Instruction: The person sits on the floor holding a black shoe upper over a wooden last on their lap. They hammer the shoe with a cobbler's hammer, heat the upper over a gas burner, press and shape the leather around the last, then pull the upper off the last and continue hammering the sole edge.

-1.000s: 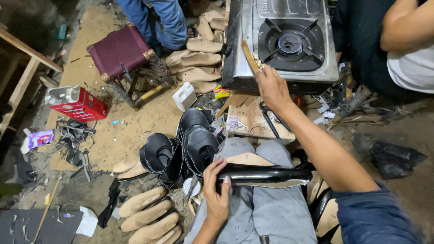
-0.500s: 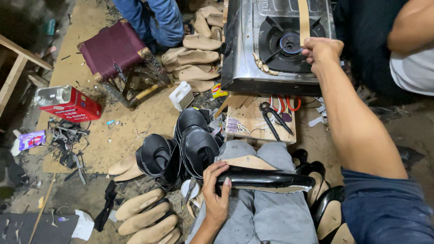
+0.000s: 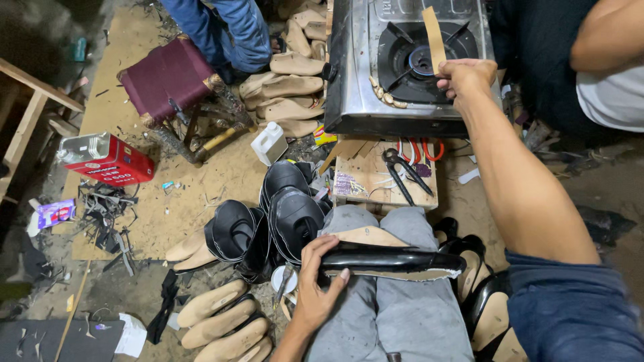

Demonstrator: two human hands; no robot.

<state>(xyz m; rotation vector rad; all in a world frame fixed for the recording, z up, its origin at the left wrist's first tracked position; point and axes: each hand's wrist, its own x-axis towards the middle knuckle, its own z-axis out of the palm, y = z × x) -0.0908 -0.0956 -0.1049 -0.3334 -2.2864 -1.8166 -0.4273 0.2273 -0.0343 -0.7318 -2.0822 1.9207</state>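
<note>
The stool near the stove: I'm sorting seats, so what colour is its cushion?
Dark maroon cushion on the stool, in the head view.

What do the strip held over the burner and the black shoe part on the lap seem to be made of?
Tan strip, in the right hand: probably leatherboard or stiff leather, matte, flat and standing straight. Black shoe upper, held by the left hand: glossy patent-like leather or synthetic, with bright highlights and a pale raw edge.

A second ago the right hand (image 3: 464,75) was at the front edge of the gas stove (image 3: 355,80), in the upper middle of the frame, with the tan strip (image 3: 433,39) low beside it. It has since reached further up over the burner (image 3: 421,62), and the strip now stands upright above the burner's ring, pinched in the fingers (image 3: 448,68).
</note>
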